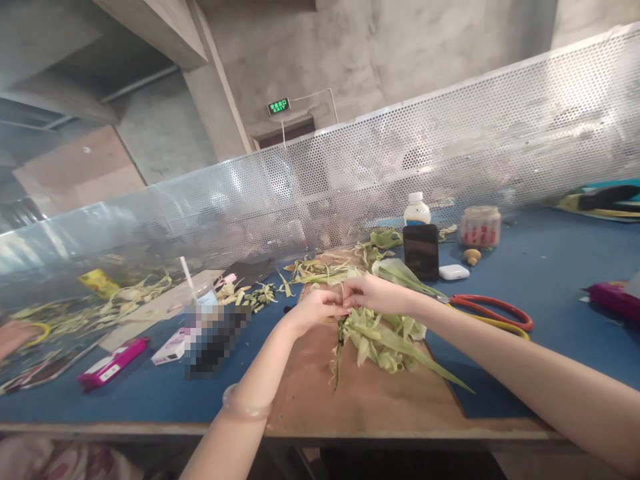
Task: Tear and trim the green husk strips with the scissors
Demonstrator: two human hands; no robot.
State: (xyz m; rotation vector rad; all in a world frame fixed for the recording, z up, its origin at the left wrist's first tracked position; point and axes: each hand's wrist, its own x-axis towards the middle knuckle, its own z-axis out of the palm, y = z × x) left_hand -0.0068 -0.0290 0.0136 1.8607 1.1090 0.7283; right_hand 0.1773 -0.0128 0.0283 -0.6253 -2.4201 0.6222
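Note:
My left hand (316, 309) and my right hand (373, 293) meet over the brown board (315, 393), with fingertips pinched together. Between them they grip a piece of corn husk, mostly covered by the fingers. A dark, shrivelled strip (340, 350) hangs just below the fingertips. Pale green corn husks (385, 343) lie in a loose heap under and beside my right hand, one long pointed leaf reaching right. Scissors with red and yellow handles (493, 313) rest right of the board, partly behind my right forearm.
Behind the board stand a phone (421, 253), a white-capped bottle (417, 210) and a jar (480, 228). A white earbud case (454, 272) lies nearby. On the left are magenta packs (114, 363), a cup with a straw (204, 293) and another person's hand (17, 338). A perforated metal screen (320, 180) bounds the table.

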